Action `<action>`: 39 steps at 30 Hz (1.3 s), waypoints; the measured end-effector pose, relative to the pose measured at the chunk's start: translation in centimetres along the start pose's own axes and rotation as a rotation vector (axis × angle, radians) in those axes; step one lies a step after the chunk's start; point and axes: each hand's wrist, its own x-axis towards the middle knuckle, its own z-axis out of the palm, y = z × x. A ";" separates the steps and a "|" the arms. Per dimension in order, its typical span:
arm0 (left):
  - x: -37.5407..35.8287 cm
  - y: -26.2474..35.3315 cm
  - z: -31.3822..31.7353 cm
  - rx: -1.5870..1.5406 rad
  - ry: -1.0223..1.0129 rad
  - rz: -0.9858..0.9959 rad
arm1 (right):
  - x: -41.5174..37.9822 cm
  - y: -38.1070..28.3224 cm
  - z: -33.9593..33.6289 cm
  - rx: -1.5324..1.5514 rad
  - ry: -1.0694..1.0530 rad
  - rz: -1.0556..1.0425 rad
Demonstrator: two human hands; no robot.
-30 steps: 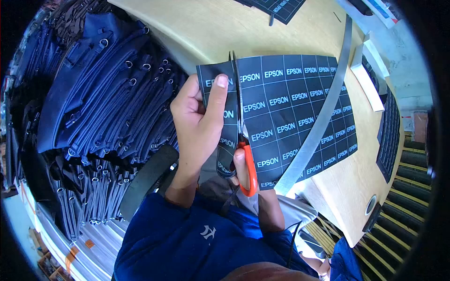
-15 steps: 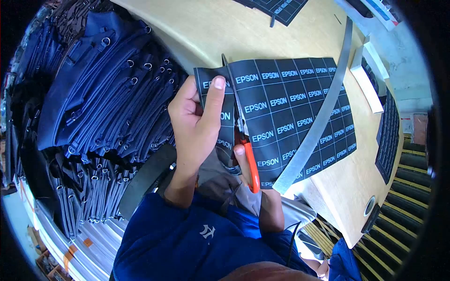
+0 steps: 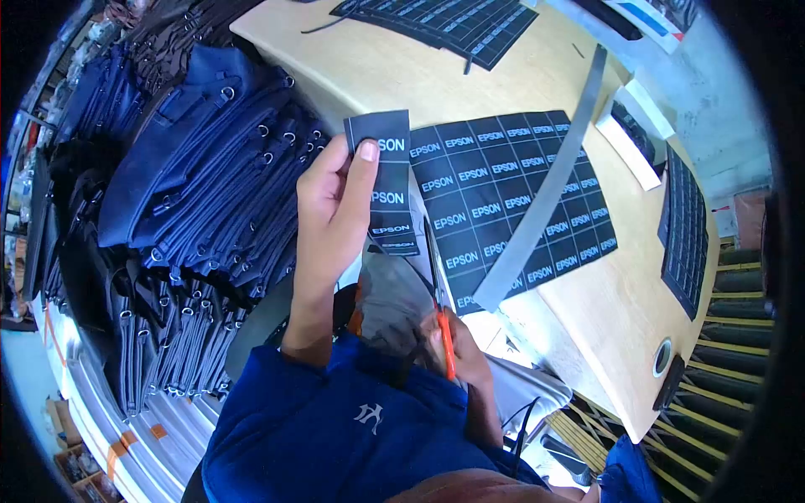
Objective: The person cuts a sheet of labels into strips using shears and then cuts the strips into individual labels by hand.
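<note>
A cut strip of black EPSON-printed material (image 3: 392, 173) is pinched between the thumb and fingers of my left hand (image 3: 329, 214), held up near the table's left edge. My right hand (image 3: 468, 350) is lower, in front of my body, closed around the orange handle of a pair of scissors (image 3: 446, 342). The scissor blades point up beside the larger EPSON-printed sheet (image 3: 451, 222), which lies on the table with its left edge apart from the strip. Across this sheet runs a long metal ruler (image 3: 537, 205), slanting diagonally.
Piles of dark blue straps with metal rings (image 3: 197, 168) stand left of the wooden table (image 3: 327, 71). More printed sheets (image 3: 453, 25) lie at the far edge, others (image 3: 686, 230) at the right. A white open box (image 3: 629, 147) sits by the ruler.
The strip has come free of the sheet and stays in my left hand. My right hand has drawn the scissors down toward my body, out of the material.
</note>
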 end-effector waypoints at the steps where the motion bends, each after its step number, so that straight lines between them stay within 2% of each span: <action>1: -0.1 0.8 0.3 -0.001 0.011 0.009 | -1.3 0.6 0.0 -0.002 0.002 -0.013; 3: 0.5 1.3 0.8 0.021 -0.025 0.066 | -3.7 1.2 -0.3 -0.012 0.004 0.124; 5: 1.5 1.2 0.7 0.099 -0.167 0.104 | -5.6 1.0 -0.4 0.004 0.056 0.089; 7: 2.2 1.5 1.9 0.091 -0.206 0.134 | -7.6 2.2 -0.9 -0.044 0.060 0.165; 9: 2.7 1.8 3.2 -0.068 -0.277 0.017 | -9.2 1.9 -0.9 -0.021 0.105 0.187; 12: 2.3 2.8 4.6 -0.029 -0.333 0.082 | -11.4 2.6 -1.1 -0.024 0.155 0.134; 14: 1.4 4.0 5.7 0.022 -0.328 0.148 | -12.4 2.0 -1.0 -0.043 0.187 -0.022; 15: 0.7 4.9 6.2 0.020 -0.339 0.158 | -12.8 1.5 -1.0 -0.044 0.197 -0.032; 17: -0.5 6.2 6.8 0.106 -0.399 0.303 | -13.6 0.5 -0.9 -0.106 0.186 -0.153; 19: -1.9 6.9 8.1 0.122 -0.386 0.361 | -13.9 0.2 -0.1 -0.018 0.263 -0.182; 20: -3.0 7.8 8.9 0.109 -0.411 0.359 | -13.8 -0.3 -0.2 0.062 0.305 -0.268; 21: -4.2 8.5 9.7 0.093 -0.439 0.354 | -13.6 -0.9 -0.2 0.142 0.350 -0.353; 24: -6.6 8.1 12.0 0.051 -0.537 0.337 | -11.4 -5.9 -1.0 0.005 0.670 -0.600; 25: -7.2 7.6 12.6 0.034 -0.590 0.331 | -10.6 -7.2 -0.6 0.148 0.794 -0.643; 26: -7.9 7.3 13.3 -0.006 -0.615 0.284 | -10.1 -8.3 -1.3 0.259 0.826 -0.576; 27: -8.7 7.2 14.0 -0.018 -0.652 0.272 | -9.7 -9.8 -1.7 0.125 0.920 -0.658; 29: -10.0 7.1 14.9 -0.033 -0.631 0.238 | -9.1 -10.5 -2.8 0.088 0.953 -0.726; 31: -10.4 5.8 15.4 -0.078 -0.689 0.180 | -9.6 -11.2 -2.9 0.136 0.965 -0.637; 32: -10.5 5.3 15.7 -0.113 -0.661 0.173 | -9.6 -11.2 -2.7 0.230 0.982 -0.626; 34: -10.8 4.3 16.0 -0.188 -0.618 0.133 | -10.0 -11.2 -2.6 0.212 1.034 -0.607; 35: -11.5 5.2 16.2 -0.249 -0.595 -0.001 | -10.2 -11.3 -2.5 0.196 1.061 -0.590; 37: -12.5 4.7 16.2 -0.400 -0.622 -0.109 | -10.6 -11.6 -2.2 0.252 1.099 -0.555; 39: -13.8 4.5 15.9 -0.384 -0.669 -0.172 | -10.8 -11.8 -2.2 0.187 1.170 -0.480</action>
